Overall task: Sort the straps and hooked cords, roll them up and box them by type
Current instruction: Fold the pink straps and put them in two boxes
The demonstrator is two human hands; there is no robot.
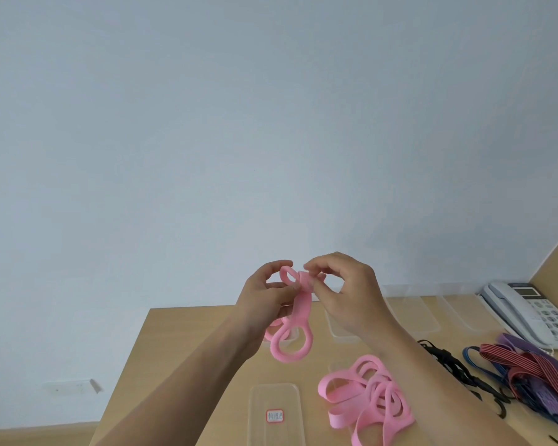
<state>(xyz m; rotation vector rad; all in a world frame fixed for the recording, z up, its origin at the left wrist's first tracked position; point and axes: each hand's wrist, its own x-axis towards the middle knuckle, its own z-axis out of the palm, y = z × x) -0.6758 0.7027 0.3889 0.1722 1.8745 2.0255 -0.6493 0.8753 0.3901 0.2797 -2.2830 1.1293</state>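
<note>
Head view, centre of frame: I am holding one pink strap (pixel 298 312) above the table (pixel 207 342), left hand (pixel 264 297) pinching its upper end, right hand (pixel 342 291) pinching the started roll. I should be keeping the turns tight and edges aligned. More pink straps (pixel 368 397) are lying lower right.

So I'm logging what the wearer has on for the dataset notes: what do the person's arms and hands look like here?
Both forearms are bare, with no sleeve showing up to the frame's lower edge. The left hand and right hand wear no gloves, and no rings, watch or wristband can be seen. No cables or markings show on either arm.
</note>
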